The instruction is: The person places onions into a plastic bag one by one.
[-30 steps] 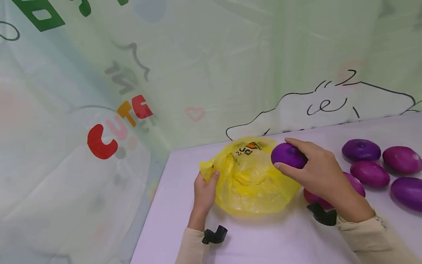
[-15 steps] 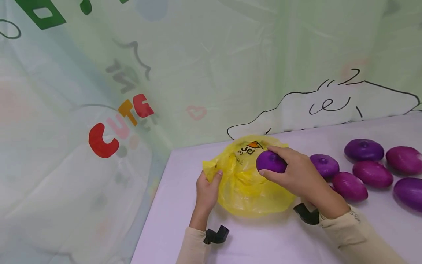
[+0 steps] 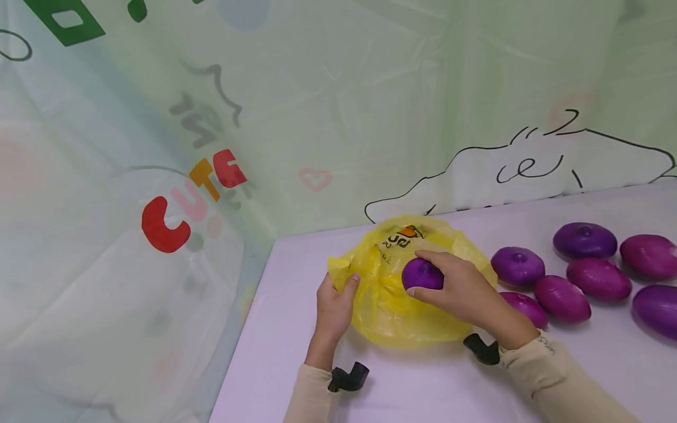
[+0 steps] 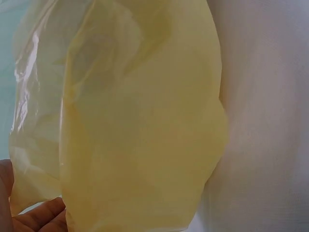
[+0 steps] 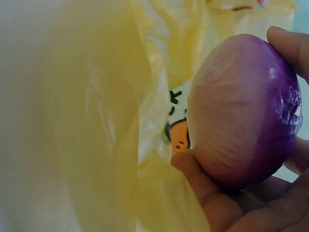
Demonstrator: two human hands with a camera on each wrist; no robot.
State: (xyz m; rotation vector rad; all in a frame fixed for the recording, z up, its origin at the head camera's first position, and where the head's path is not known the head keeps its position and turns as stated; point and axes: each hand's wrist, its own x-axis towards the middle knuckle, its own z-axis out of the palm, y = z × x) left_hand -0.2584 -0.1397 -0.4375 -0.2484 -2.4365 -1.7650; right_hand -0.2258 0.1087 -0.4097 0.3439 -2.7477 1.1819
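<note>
My left hand [image 3: 335,305] pinches the rim of a yellow plastic bag [image 3: 412,323] between thumb and fingers. In the left wrist view the bag's thin side [image 4: 145,121] fills most of the picture, with the fingertips at its lower edge. My right hand [image 3: 465,288] grips a glossy red onion [image 3: 423,275], thumb on one side and fingers on the other. In the head view this onion overlaps the middle of the bag's opening. Up close in the right wrist view, the onion [image 5: 236,111] shows a pale side and a deep purple side, with yellow film beside it.
Several more red onions lie on the white table [image 3: 423,388] to the right, among them a flattish one [image 3: 517,265] close to the bag and a dark one [image 3: 584,239] farther back. A printed curtain [image 3: 344,106] hangs behind the table and along its left.
My right hand has carried the onion leftward and slightly down, over the bag's opening. The left hand keeps its hold on the rim. Onions behind the right forearm have come into view.
</note>
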